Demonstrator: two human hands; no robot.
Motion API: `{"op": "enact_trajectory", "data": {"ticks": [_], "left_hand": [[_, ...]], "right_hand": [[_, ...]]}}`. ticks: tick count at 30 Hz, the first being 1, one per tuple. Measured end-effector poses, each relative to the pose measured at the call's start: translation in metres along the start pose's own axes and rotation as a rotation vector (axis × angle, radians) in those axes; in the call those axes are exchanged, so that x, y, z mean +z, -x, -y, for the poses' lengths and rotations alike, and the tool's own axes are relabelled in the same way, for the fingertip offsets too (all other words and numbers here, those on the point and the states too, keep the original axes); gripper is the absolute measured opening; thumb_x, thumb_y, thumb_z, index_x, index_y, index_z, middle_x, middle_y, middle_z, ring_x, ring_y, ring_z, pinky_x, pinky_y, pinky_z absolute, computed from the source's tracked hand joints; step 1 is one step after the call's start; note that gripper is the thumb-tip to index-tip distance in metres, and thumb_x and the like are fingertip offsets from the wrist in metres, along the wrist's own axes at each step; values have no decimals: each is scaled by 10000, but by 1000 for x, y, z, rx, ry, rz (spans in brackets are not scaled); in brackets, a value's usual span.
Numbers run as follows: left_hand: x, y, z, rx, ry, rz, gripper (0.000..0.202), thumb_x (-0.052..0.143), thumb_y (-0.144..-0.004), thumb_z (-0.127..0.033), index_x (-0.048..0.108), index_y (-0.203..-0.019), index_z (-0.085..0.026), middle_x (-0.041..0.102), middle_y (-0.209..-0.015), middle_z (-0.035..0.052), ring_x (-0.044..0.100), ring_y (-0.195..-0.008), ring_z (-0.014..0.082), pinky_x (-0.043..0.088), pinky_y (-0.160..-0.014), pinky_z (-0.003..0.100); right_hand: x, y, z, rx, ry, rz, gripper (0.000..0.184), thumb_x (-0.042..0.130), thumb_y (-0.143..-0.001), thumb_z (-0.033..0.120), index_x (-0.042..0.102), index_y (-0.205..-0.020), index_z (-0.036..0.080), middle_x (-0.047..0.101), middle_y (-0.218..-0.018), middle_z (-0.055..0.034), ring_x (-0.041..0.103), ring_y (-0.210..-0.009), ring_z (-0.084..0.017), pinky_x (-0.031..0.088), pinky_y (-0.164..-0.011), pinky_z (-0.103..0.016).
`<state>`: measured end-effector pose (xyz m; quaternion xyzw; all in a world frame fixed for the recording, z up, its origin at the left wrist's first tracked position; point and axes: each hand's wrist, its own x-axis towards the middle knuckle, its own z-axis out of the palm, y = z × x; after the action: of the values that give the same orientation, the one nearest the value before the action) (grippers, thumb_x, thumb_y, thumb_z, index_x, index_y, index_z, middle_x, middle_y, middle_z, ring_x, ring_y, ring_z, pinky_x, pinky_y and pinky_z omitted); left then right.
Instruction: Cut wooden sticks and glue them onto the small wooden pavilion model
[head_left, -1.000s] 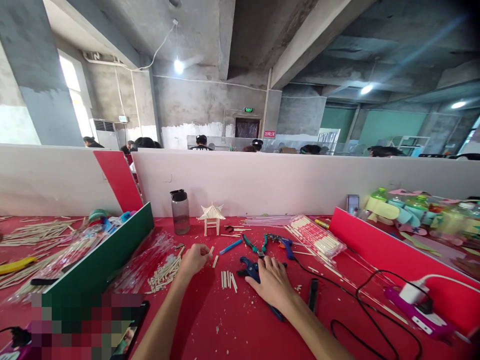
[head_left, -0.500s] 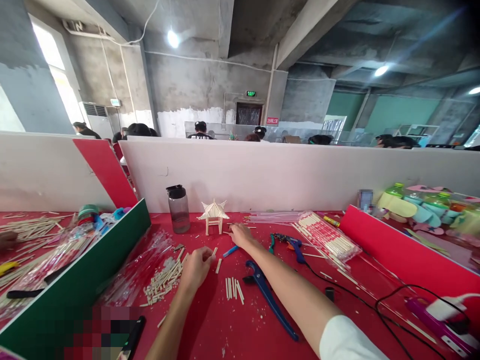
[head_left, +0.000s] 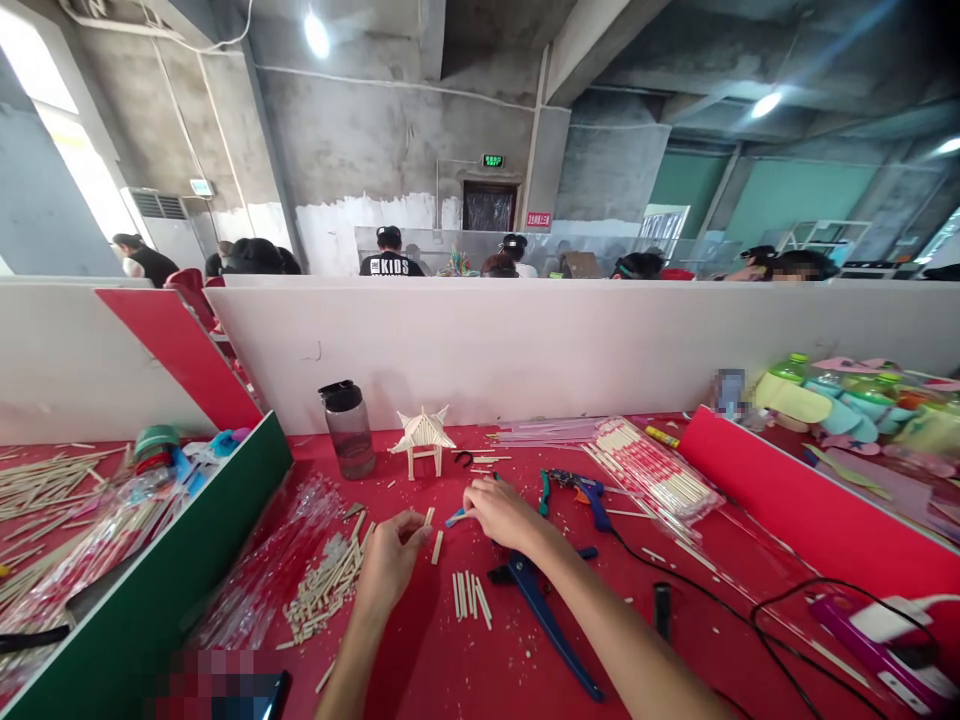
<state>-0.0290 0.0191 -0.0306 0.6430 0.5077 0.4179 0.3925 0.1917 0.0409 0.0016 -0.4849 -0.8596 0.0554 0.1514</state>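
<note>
My left hand (head_left: 391, 555) pinches a short wooden stick (head_left: 429, 517) upright above the red table. Another short stick (head_left: 436, 547) lies just beside it. My right hand (head_left: 501, 512) has its fingers closed over a blue pen-like tool (head_left: 454, 518), and a pale sliver shows at the fingertips. Whether it grips the blue tool or a small piece above it, I cannot make out. Behind both hands stands a little pavilion model (head_left: 424, 437) made of sticks. Several cut sticks (head_left: 469, 597) lie in a row nearer me.
A pile of short sticks (head_left: 322, 595) lies left, by a green divider (head_left: 187, 560). A water bottle (head_left: 349, 435) stands behind. At right are a blue-handled cutter (head_left: 551, 625), a glue gun (head_left: 592, 495) with its cable, bagged sticks (head_left: 652, 475) and a purple power strip (head_left: 870, 650).
My right hand has come back toward me from beside the pavilion to the blue tool, uncovering a curled black piece. My left hand keeps its stick, nearly still. The view has shifted slightly.
</note>
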Motion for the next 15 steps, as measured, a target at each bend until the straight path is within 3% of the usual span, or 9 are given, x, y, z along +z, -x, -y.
{"op": "enact_trajectory", "data": {"ticks": [3,11,15], "left_hand": [[2,1,-4,20,26,12,293,637,-786,-427,664,-715,-143,676,-660,36,607,-646,188,421,-609,257],[12,10,-22,-82,335,207,356,762,-684,-456,678,-793,-127,674,-658,31,615,-601,157,469,-599,248],[20,12,-23,-107,357,230,369,778,-668,-446,629,-821,-145,676,-649,23,634,-587,157,488,-601,252]], "right_hand": [[5,9,15,47,-91,-53,75,601,-883,156,669,-878,187,690,-932,-66,628,-924,-207,433,-822,-285],[10,19,43,184,-907,-260,162,609,-855,281,730,-888,179,755,-896,-59,695,-841,-204,509,-772,-280],[22,28,44,245,-1113,-320,253,674,-806,408,720,-859,165,747,-859,-65,686,-810,-215,516,-747,-292]]}}
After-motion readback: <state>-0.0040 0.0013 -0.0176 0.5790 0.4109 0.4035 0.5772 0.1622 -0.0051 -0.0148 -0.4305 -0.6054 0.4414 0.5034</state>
